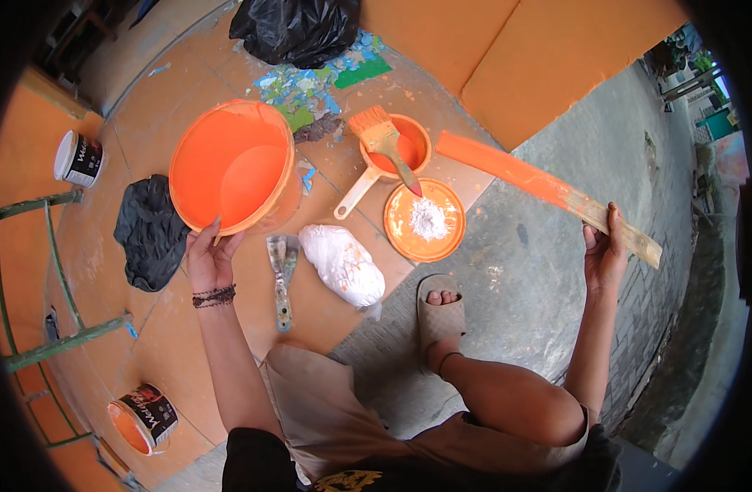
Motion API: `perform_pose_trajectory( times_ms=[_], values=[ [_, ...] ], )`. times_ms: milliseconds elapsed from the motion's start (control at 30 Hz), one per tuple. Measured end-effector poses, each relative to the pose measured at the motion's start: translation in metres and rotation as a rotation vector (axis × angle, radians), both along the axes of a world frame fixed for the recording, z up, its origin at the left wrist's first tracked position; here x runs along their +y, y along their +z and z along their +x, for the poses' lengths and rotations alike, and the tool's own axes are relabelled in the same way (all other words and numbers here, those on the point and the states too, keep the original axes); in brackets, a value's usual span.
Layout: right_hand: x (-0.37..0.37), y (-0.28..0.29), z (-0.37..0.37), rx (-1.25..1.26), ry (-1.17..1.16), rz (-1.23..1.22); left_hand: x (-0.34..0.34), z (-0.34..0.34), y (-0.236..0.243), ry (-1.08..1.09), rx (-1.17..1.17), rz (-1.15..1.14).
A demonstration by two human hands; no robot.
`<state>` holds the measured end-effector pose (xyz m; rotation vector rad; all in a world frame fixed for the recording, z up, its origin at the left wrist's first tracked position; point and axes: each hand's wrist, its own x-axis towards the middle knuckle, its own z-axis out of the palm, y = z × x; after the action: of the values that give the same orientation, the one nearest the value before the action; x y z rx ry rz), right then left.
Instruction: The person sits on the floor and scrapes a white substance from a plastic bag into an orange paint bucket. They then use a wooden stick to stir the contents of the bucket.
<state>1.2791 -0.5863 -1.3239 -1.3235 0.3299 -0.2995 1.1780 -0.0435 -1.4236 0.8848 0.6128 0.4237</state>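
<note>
A large bucket (289, 199) of orange paint tilts toward me on the tiled floor. My left hand (212, 256) grips its near rim, fingers closed over the edge. Out to the right, my right hand (605, 258) is closed around the bare end of a wooden stick (515, 173); orange paint coats the rest of it. The stick is held in the air, apart from the bucket. Between the two, a paintbrush (386, 142) with orange bristles lies across a long-handled dipper (358, 193) with orange paint inside. Beside that, an orange lid (399, 236) carries a heap of white powder (429, 220).
Near my knees lie a white plastic bag (343, 264) and paint-smeared scrapers (282, 283). A black cloth or bag (150, 234), two small paint pails (84, 161) (150, 416) and a green metal frame (64, 343) are left. Paint flakes (302, 90) and a black bag (298, 29) lie beyond.
</note>
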Motion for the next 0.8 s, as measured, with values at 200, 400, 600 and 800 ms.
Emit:
perform_pose_trajectory(
  times_ms=[200, 400, 600, 800],
  values=[
    [-0.007, -0.004, 0.005, 0.013, -0.042, -0.013, 0.016, 0.004, -0.001, -0.111, 0.020, 0.007],
    [0.005, 0.010, -0.002, -0.009, -0.088, -0.045, 0.022, 0.007, 0.011, -0.128, -0.041, 0.001],
    [0.069, 0.040, -0.003, -0.106, 0.055, -0.116, 0.022, -0.007, 0.022, -0.105, -0.153, 0.033],
    [0.217, 0.075, -0.003, -0.238, 0.474, -0.250, 0.010, -0.022, 0.024, -0.062, -0.206, 0.047]
  ],
)
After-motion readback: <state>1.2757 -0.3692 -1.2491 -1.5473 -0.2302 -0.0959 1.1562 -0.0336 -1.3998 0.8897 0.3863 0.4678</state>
